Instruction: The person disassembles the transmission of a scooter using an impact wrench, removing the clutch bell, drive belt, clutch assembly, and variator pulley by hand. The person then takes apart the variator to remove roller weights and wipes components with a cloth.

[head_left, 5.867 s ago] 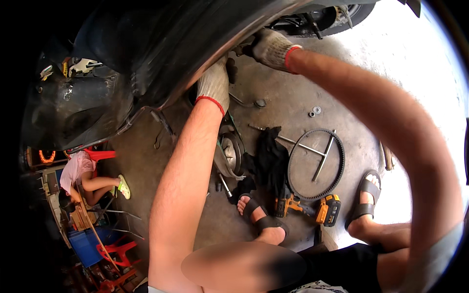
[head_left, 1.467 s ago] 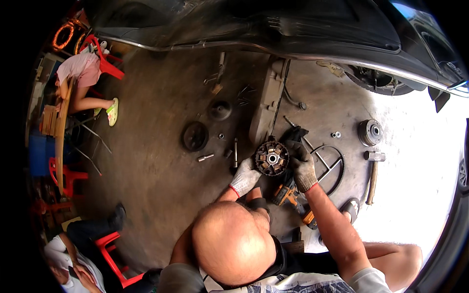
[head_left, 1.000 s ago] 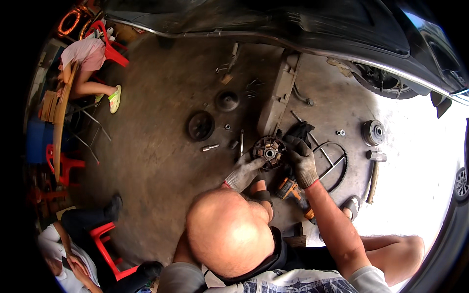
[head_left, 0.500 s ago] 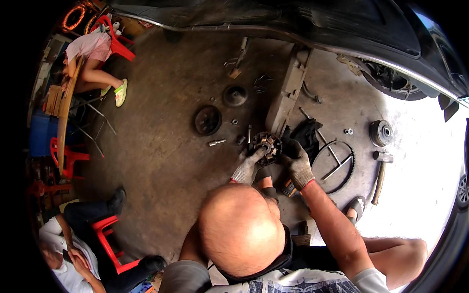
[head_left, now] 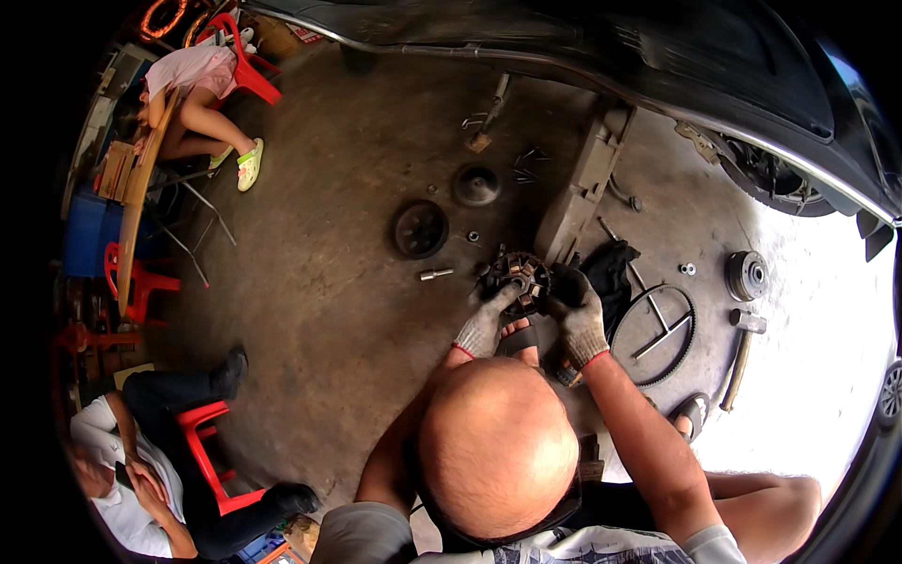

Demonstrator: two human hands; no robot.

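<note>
A round dark clutch assembly (head_left: 522,282) with brownish pads around its hub is held above the floor between both gloved hands. My left hand (head_left: 487,320) grips its left lower side, thumb lying over the face. My right hand (head_left: 575,315) closes on its right edge; the blackened glove hides some of the fingers. Right beside that hand, a black cloth (head_left: 609,274) lies on the floor. Below the right wrist, a yellow-and-black tool (head_left: 567,372) is partly covered. Near the clutch assembly on the left is a silver socket (head_left: 437,274).
A dark bowl-shaped drum (head_left: 421,230), a round cover (head_left: 476,185) and several bolts (head_left: 528,169) lie ahead. To the right are a toothed belt (head_left: 693,329), a T-handle wrench (head_left: 662,334), a pulley (head_left: 747,275) and a hammer (head_left: 748,321). A seated person (head_left: 122,470) is at left.
The view has shifted, so the floor items appear farther right. Both hands keep hold of the clutch assembly, with little visible change in their grip.
</note>
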